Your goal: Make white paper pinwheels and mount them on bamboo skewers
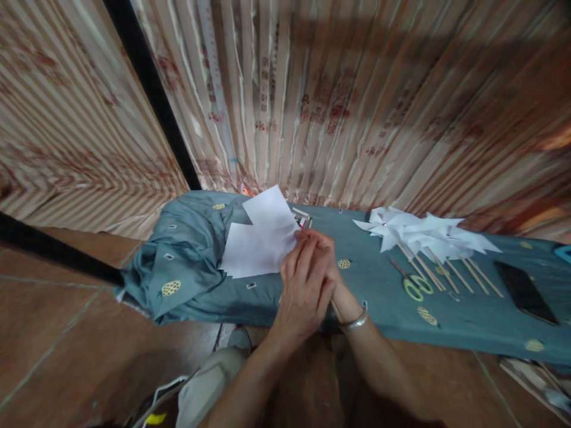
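Note:
My left hand (301, 291) and my right hand (328, 249) are pressed together over the bench, the left lying partly across the right. Both have their fingers bent and closed. What they hold is hidden between them; a thin red tip (303, 223) shows just beyond the fingertips. A silver bracelet (354, 321) circles my right wrist. White sheets of paper (256, 252) lie beside my left fingers, their right edge meeting the fingertips. Behind the fingertips are some small pale strips (301, 211).
White paper pinwheels (419, 232) on wooden sticks lie to the right. Green-handled scissors (414, 286) and a dark phone (525, 291) are near them. Bunched grey-green cloth (187, 255) covers the bench's left end. A striped curtain (312, 89) hangs behind; a black pole (151, 89) stands left.

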The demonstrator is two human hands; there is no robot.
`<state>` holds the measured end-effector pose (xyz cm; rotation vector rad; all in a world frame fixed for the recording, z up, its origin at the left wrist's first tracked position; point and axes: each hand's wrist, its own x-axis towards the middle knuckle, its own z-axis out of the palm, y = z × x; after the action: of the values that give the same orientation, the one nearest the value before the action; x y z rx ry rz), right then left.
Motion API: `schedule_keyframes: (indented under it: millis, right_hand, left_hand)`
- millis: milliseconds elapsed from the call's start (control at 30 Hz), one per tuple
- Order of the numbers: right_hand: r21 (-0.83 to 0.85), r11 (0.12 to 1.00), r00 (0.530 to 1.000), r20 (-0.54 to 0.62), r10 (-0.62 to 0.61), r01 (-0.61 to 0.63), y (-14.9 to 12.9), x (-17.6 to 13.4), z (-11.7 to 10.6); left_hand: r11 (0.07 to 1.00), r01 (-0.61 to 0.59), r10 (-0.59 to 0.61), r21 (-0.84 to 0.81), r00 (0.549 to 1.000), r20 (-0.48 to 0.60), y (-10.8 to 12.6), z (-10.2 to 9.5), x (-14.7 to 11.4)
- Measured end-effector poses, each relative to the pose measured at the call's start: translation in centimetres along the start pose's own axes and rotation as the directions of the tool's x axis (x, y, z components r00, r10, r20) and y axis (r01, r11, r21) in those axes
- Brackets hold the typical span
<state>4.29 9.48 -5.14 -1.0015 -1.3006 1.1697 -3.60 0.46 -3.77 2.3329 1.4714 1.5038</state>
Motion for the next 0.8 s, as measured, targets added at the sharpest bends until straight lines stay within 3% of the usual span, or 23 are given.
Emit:
schedule_keyframes:
  millis: [133,300,533,700,800]
  right_hand:
    - [0.065,0.998,0.975,-0.222,-0.010,0.025,-2.2,1.2,-5.2]
    - [0.205,0.974,0.907,-0.385,0.173,-0.099,-1.7,-0.7,-11.3]
    - [0.130,0.957,0.886,-0.361,0.289,-0.259,1.2,-3.8,-14.4]
    - [0.013,0.942,0.892,-0.316,0.323,-0.337,1.6,-4.5,-17.3]
    - [-0.055,0.933,0.896,-0.307,0.322,-0.354,1.7,-4.9,-18.6]
  left_hand:
    - [1.000,0.018,-0.018,0.002,1.000,0.022,0.0,0.3,-0.1]
    - [1.000,0.015,-0.015,-0.006,0.997,0.072,-0.4,1.9,-0.3]
    - [0.999,-0.035,0.026,0.030,0.961,0.275,-0.9,3.8,-1.2]
    - [0.998,-0.040,0.012,0.043,0.856,0.516,-0.2,5.0,-2.3]
    - [0.999,-0.045,0.031,0.009,0.807,0.589,0.8,5.5,-2.9]
